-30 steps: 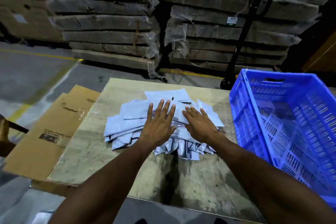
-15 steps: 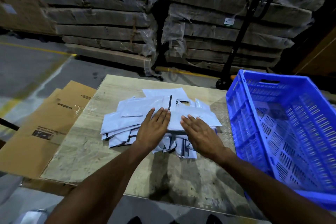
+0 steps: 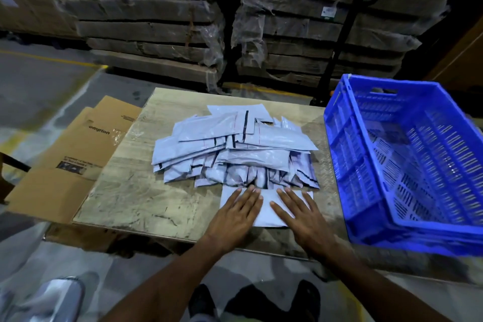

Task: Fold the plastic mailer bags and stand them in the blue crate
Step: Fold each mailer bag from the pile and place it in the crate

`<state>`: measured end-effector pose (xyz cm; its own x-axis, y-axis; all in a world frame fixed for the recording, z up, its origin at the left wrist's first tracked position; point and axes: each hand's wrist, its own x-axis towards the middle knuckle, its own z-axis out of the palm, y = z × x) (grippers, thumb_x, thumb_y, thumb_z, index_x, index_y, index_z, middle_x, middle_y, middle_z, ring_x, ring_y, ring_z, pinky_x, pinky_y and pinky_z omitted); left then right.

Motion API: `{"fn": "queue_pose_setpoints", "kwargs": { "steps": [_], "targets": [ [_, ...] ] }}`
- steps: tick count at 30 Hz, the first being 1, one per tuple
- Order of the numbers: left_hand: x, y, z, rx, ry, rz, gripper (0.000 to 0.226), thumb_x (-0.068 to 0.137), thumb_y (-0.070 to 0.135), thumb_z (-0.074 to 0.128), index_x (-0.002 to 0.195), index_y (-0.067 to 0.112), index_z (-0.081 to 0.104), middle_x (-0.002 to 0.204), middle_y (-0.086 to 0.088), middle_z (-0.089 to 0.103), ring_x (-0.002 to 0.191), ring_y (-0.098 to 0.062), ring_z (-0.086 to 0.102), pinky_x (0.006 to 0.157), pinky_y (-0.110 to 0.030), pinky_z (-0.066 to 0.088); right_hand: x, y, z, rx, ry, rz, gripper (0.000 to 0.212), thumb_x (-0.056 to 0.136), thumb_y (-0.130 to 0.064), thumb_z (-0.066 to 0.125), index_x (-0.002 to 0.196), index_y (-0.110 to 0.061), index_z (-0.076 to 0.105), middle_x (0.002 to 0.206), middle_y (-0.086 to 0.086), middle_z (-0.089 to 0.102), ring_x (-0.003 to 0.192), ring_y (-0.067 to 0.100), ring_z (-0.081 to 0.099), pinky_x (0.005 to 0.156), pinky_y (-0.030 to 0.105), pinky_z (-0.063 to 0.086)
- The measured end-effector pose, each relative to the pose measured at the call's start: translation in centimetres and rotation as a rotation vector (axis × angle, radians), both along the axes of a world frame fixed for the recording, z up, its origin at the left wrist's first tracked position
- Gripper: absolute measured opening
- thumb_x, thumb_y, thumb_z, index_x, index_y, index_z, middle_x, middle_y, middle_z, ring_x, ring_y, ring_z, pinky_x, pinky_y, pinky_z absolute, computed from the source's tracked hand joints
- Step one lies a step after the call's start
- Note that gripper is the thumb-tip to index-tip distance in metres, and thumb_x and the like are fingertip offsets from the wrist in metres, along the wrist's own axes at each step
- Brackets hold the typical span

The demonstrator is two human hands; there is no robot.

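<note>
Mailer bag [image 3: 266,206] lies flat at the table's [image 3: 136,198] near edge, below the pile [image 3: 235,149]; your left hand [image 3: 235,213] and right hand [image 3: 300,217] press it, palms open. Folding comes next; blue crate [image 3: 339,154] apparently empty.

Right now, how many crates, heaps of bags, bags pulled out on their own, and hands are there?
Blue plastic slatted crate: 1
Heap of grey plastic mailer bags: 1
Single grey mailer bag pulled out flat: 1
Hands, left hand and right hand: 2
Total: 5
</note>
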<state>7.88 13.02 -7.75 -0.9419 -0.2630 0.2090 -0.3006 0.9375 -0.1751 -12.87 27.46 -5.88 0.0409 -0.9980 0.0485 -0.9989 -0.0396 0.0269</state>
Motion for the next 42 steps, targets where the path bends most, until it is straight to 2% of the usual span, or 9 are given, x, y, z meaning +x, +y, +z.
{"fn": "queue_pose_setpoints", "kwargs": {
  "steps": [5, 8, 12, 14, 16, 20, 24, 28, 42],
  "targets": [
    [0.3, 2.2, -3.0, 0.125, -0.127, -0.047, 0.065, 0.091, 0.014, 0.033, 0.155, 0.001, 0.034, 0.161, -0.019, 0.038, 0.151, -0.033, 0.034, 0.123, -0.052, 0.028, 0.5, 2.7, -3.6, 0.137, -0.055, -0.025, 0.069, 0.086, -0.034, 0.042, 0.153, -0.023, 0.034, 0.157, 0.013, 0.041, 0.138, 0.033, 0.049, 0.109, 0.051, 0.032],
    [0.9, 2.2, -3.6, 0.231, -0.193, -0.054, 0.076, 0.087, 0.025, 0.047, 0.158, 0.002, 0.031, 0.166, -0.019, 0.027, 0.155, -0.032, 0.025, 0.123, -0.052, 0.026, 0.8, 3.9, -4.6, 0.154, -0.155, -0.034, 0.072, 0.091, -0.031, 0.036, 0.16, -0.026, 0.02, 0.167, 0.008, 0.019, 0.152, 0.029, 0.025, 0.118, 0.05, 0.024],
    [1.1, 1.6, -3.0, 0.343, -0.233, -0.066, 0.078, 0.1, 0.051, 0.032, 0.163, 0.007, 0.019, 0.171, -0.012, 0.005, 0.159, -0.026, 0.004, 0.126, -0.048, 0.004, 0.7, 4.1, -5.2, 0.182, -0.186, -0.028, 0.073, 0.099, -0.046, 0.04, 0.162, -0.03, 0.008, 0.17, 0.001, 0.0, 0.156, 0.023, 0.001, 0.123, 0.048, 0.004],
    [0.7, 1.7, -2.3, 0.362, -0.252, -0.038, 0.075, 0.104, 0.054, 0.025, 0.163, 0.008, 0.02, 0.17, -0.01, 0.007, 0.159, -0.024, 0.004, 0.124, -0.047, 0.0, 0.9, 4.1, -4.9, 0.184, -0.213, -0.058, 0.067, 0.102, -0.053, 0.032, 0.161, -0.028, 0.016, 0.17, 0.001, 0.006, 0.156, 0.022, 0.004, 0.122, 0.048, 0.004],
    [-0.4, 1.6, -1.6, 0.333, -0.236, -0.005, 0.067, 0.105, 0.048, 0.026, 0.157, 0.007, 0.037, 0.165, -0.011, 0.031, 0.155, -0.024, 0.026, 0.122, -0.045, 0.009, 1.2, 3.0, -4.3, 0.148, -0.206, -0.124, 0.061, 0.105, -0.049, 0.023, 0.156, -0.019, 0.035, 0.165, 0.005, 0.027, 0.153, 0.024, 0.023, 0.119, 0.05, 0.013],
    [-2.4, 1.8, -2.4, 0.328, -0.225, 0.113, 0.062, 0.104, 0.043, 0.029, 0.148, 0.006, 0.052, 0.153, -0.012, 0.052, 0.146, -0.026, 0.043, 0.122, -0.045, 0.021, 2.7, -0.4, -4.3, 0.101, -0.168, -0.221, 0.056, 0.102, -0.039, 0.03, 0.144, -0.009, 0.053, 0.149, 0.006, 0.053, 0.141, 0.023, 0.046, 0.115, 0.046, 0.02],
    [-2.0, 2.6, -3.8, 0.377, -0.193, 0.204, 0.065, 0.105, 0.046, 0.026, 0.156, 0.008, 0.041, 0.162, -0.01, 0.039, 0.153, -0.024, 0.032, 0.121, -0.05, 0.032, 3.9, -0.5, -5.9, 0.059, -0.147, -0.204, 0.057, 0.103, -0.039, 0.029, 0.148, -0.008, 0.048, 0.154, 0.007, 0.047, 0.145, 0.023, 0.04, 0.116, 0.048, 0.023],
    [-2.0, 3.0, -4.1, 0.356, -0.158, 0.223, 0.066, 0.106, 0.046, 0.021, 0.16, 0.009, 0.031, 0.168, -0.008, 0.027, 0.157, -0.022, 0.02, 0.125, -0.048, 0.016, 3.6, -0.4, -6.3, 0.0, -0.126, -0.185, 0.057, 0.106, -0.04, 0.025, 0.152, -0.009, 0.041, 0.159, 0.005, 0.039, 0.151, 0.021, 0.029, 0.12, 0.05, 0.021],
    [-2.1, 3.6, -4.7, 0.355, -0.134, 0.253, 0.065, 0.105, 0.042, 0.022, 0.16, 0.008, 0.031, 0.168, -0.009, 0.027, 0.157, -0.024, 0.021, 0.125, -0.047, 0.017, 3.8, -0.4, -6.8, -0.012, -0.151, -0.204, 0.057, 0.105, -0.04, 0.027, 0.154, -0.013, 0.039, 0.162, 0.002, 0.035, 0.152, 0.016, 0.023, 0.12, 0.049, 0.018]
  ]
}}
